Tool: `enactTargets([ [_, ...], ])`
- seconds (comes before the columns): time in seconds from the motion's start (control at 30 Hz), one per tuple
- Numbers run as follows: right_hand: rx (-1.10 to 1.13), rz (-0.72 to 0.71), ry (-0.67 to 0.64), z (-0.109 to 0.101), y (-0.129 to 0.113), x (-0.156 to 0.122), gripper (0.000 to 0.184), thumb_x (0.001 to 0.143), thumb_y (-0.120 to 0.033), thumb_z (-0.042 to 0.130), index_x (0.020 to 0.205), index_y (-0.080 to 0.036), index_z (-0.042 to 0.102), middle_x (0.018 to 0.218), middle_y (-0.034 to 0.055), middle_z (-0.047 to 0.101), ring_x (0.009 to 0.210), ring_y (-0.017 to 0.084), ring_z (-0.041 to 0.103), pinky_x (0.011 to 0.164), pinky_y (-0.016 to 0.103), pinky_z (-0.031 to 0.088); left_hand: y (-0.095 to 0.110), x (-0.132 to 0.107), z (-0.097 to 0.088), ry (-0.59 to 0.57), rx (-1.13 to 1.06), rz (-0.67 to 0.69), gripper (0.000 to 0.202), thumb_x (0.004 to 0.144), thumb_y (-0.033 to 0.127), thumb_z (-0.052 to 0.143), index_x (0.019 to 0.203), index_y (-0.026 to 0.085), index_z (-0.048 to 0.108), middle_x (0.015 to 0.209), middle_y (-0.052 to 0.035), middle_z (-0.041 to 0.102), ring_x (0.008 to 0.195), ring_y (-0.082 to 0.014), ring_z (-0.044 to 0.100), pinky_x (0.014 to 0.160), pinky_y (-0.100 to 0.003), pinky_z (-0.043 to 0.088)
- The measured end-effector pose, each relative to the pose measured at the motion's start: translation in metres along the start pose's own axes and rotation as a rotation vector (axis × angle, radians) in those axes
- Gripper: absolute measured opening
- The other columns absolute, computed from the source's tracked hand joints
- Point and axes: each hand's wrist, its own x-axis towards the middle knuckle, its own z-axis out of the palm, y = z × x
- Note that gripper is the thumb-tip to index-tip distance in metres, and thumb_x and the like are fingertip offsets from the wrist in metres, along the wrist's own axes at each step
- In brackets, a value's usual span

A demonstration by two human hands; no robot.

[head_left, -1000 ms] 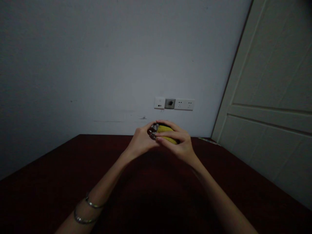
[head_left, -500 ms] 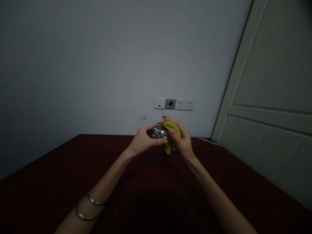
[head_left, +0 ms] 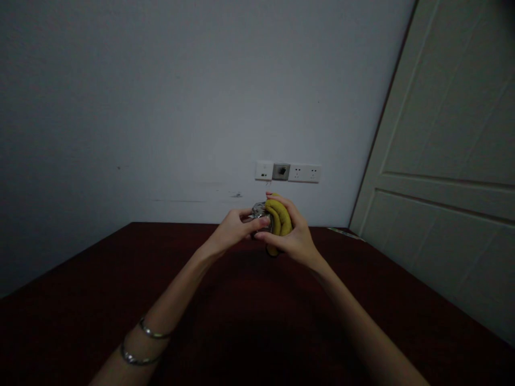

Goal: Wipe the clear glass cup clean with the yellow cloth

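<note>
My right hand (head_left: 298, 238) is wrapped round a small bunch of yellow bananas (head_left: 282, 215), held up off the tabletop, with the fingers over the top and the thumb below. Pressed against the bunch's left side is a shiny, silvery, see-through crinkled thing (head_left: 258, 208); its exact kind does not show. My left hand (head_left: 234, 229) grips this shiny thing, its thumb across the front and the fingers mostly hidden behind. Both hands are close together, nearly touching.
A dark red table (head_left: 161, 284) spreads under my arms. Behind it rises a pale wall (head_left: 181, 107) with a row of sockets (head_left: 304, 172). To the right stands a pale panelled door (head_left: 450, 161). A flat strip (head_left: 346, 234) lies at the table's back right edge.
The bananas have turned and shifted slightly left in my right hand, whose thumb is now lower. My left thumb has moved up across the front of the shiny thing.
</note>
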Motion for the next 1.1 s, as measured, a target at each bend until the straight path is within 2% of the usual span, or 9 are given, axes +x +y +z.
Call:
enactTargets([
  [0.07, 0.058, 0.086, 0.043, -0.001, 0.002, 0.001, 0.063, 0.059, -0.031, 0.080, 0.116, -0.025, 0.053, 0.123, 0.0066, 0.057, 0.112, 0.022, 0.055, 0.099, 0.040, 0.043, -0.004, -0.001, -0.003, -0.065, -0.008, 0.003, 0.061, 0.067, 0.052, 0.067, 0.113, 0.013, 0.058, 0.084, -0.0066, 0.064, 0.071, -0.0145, 0.058, 0.057, -0.024, 0.045],
  [0.17, 0.166, 0.244, 0.123, -0.003, 0.006, 0.003, 0.064, 0.058, -0.035, 0.080, 0.115, -0.023, 0.054, 0.115, 0.0070, 0.062, 0.102, 0.022, 0.060, 0.092, 0.039, 0.048, -0.009, -0.003, -0.007, -0.154, 0.052, 0.009, 0.093, 0.062, 0.042, 0.075, 0.139, 0.017, 0.030, 0.088, -0.0072, 0.064, 0.076, -0.0187, 0.062, 0.063, -0.030, 0.049],
  [0.23, 0.249, 0.363, 0.173, -0.002, 0.009, 0.005, 0.063, 0.057, -0.037, 0.079, 0.113, -0.021, 0.055, 0.110, 0.0073, 0.065, 0.097, 0.022, 0.063, 0.086, 0.038, 0.051, -0.012, -0.004, -0.008, -0.116, 0.198, 0.042, 0.107, 0.057, 0.036, 0.079, 0.144, 0.017, 0.020, 0.094, -0.0100, 0.064, 0.081, -0.0221, 0.063, 0.071, -0.035, 0.050],
  [0.37, 0.366, 0.543, 0.171, 0.002, 0.010, 0.007, 0.056, 0.061, -0.040, 0.077, 0.110, -0.020, 0.058, 0.098, 0.0066, 0.069, 0.082, 0.021, 0.067, 0.072, 0.034, 0.055, -0.014, -0.004, -0.006, 0.048, 0.454, 0.190, 0.111, 0.050, 0.035, 0.082, 0.143, 0.019, 0.025, 0.125, -0.0181, 0.053, 0.107, -0.0321, 0.056, 0.091, -0.047, 0.044],
  [0.5, 0.440, 0.575, 0.138, 0.007, 0.006, 0.007, 0.054, 0.060, -0.040, 0.078, 0.107, -0.020, 0.060, 0.096, 0.0063, 0.070, 0.078, 0.019, 0.067, 0.069, 0.030, 0.056, -0.010, -0.004, -0.003, 0.040, 0.404, 0.245, 0.091, 0.053, 0.038, 0.081, 0.132, 0.018, 0.041, 0.125, -0.0151, 0.055, 0.104, -0.0286, 0.058, 0.088, -0.043, 0.048],
  [0.6, 0.435, 0.544, 0.139, 0.008, 0.005, 0.008, 0.051, 0.064, -0.046, 0.074, 0.106, -0.021, 0.062, 0.099, 0.0065, 0.069, 0.082, 0.019, 0.067, 0.072, 0.030, 0.055, -0.004, -0.005, 0.000, 0.080, 0.377, 0.253, 0.085, 0.051, 0.040, 0.082, 0.125, 0.015, 0.048, 0.117, -0.0140, 0.060, 0.098, -0.0259, 0.061, 0.082, -0.039, 0.051],
  [0.73, 0.357, 0.397, 0.169, 0.008, 0.004, 0.011, 0.041, 0.079, -0.055, 0.055, 0.100, -0.021, 0.065, 0.106, 0.0062, 0.069, 0.098, 0.021, 0.064, 0.088, 0.036, 0.050, -0.003, -0.006, 0.003, 0.146, 0.392, 0.267, 0.084, 0.049, 0.040, 0.083, 0.122, 0.014, 0.051, 0.111, -0.0123, 0.063, 0.099, -0.0264, 0.061, 0.087, -0.041, 0.049],
  [1.0, 0.044, 0.023, 0.230, 0.014, -0.006, 0.001, 0.015, 0.082, -0.035, 0.059, 0.091, -0.029, 0.070, 0.120, 0.0012, 0.063, 0.120, 0.021, 0.052, 0.104, 0.042, 0.037, -0.011, 0.000, 0.011, 0.147, 0.139, 0.245, 0.072, 0.053, 0.034, 0.082, 0.116, 0.013, 0.054, 0.108, -0.0116, 0.064, 0.091, -0.0226, 0.063, 0.081, -0.037, 0.052],
  [1.1, 0.046, -0.010, 0.241, 0.011, -0.003, 0.001, 0.014, 0.081, -0.034, 0.060, 0.090, -0.030, 0.070, 0.116, 0.0010, 0.065, 0.115, 0.021, 0.056, 0.102, 0.042, 0.040, -0.009, -0.002, 0.012, 0.117, 0.080, 0.230, 0.074, 0.053, 0.032, 0.083, 0.118, 0.013, 0.053, 0.109, -0.0117, 0.064, 0.090, -0.0223, 0.063, 0.080, -0.037, 0.053],
])
